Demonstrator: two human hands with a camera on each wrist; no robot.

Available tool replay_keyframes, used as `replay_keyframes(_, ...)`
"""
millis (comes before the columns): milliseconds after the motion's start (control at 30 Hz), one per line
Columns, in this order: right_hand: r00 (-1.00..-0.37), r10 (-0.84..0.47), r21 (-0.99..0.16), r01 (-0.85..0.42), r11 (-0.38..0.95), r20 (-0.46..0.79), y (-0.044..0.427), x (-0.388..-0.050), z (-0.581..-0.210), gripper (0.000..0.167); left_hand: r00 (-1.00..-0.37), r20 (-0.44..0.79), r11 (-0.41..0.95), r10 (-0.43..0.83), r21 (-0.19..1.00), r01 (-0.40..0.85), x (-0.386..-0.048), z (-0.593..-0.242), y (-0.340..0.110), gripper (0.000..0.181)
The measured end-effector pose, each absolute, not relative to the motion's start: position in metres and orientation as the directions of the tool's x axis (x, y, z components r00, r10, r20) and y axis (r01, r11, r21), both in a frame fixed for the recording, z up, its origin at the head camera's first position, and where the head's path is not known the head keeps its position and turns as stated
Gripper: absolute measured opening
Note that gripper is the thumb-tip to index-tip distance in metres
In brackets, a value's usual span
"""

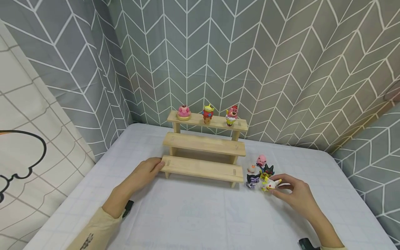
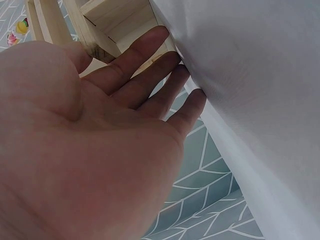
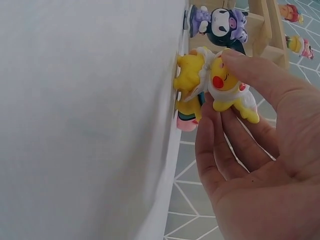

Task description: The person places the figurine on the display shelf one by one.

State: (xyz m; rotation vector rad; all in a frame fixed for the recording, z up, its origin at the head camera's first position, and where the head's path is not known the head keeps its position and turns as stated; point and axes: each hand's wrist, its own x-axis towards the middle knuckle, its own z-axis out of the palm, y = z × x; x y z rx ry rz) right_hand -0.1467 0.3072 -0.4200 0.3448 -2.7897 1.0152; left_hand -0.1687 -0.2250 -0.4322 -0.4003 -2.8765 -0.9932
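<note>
A three-tier wooden shelf (image 1: 203, 168) stands on the white cloth; my left hand (image 1: 142, 177) touches the left end of its lowest step, fingers fairly straight in the left wrist view, thumb at the wood. On the right, my right hand (image 1: 297, 194) pinches a yellow and white figure (image 3: 227, 82) between thumb and fingers. Beside it, in the head view, are a black and purple figure (image 1: 252, 180), a dark-eared figure (image 1: 268, 171), a pink figure (image 1: 261, 160) and a small pale figure (image 1: 251, 169).
On the top step stand a pink figure on a round base (image 1: 183, 113), a green-headed figure (image 1: 207, 114) and a pink bear figure (image 1: 231, 115). Patterned grey curtains (image 1: 218, 52) hang behind the table (image 1: 187, 215).
</note>
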Motion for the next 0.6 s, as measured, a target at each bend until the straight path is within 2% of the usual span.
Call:
replay_keyframes(133,-0.961,-0.163,-0.625,-0.270,0.732,0.224,0.3080,-0.1463,-0.4193,0.040,-0.962,0.153,0.758,0.228,0.591,0.274,-0.1693,-0.4302,-0.2245,0.042)
replay_keyframes(600,-0.921,-0.155,-0.689,-0.373,0.622,0.358,0.3138,-0.1468,-0.4153,0.040,-0.961,0.155,0.754,0.229,0.596,0.276,-0.1687,-0.4291,-0.2236,0.041)
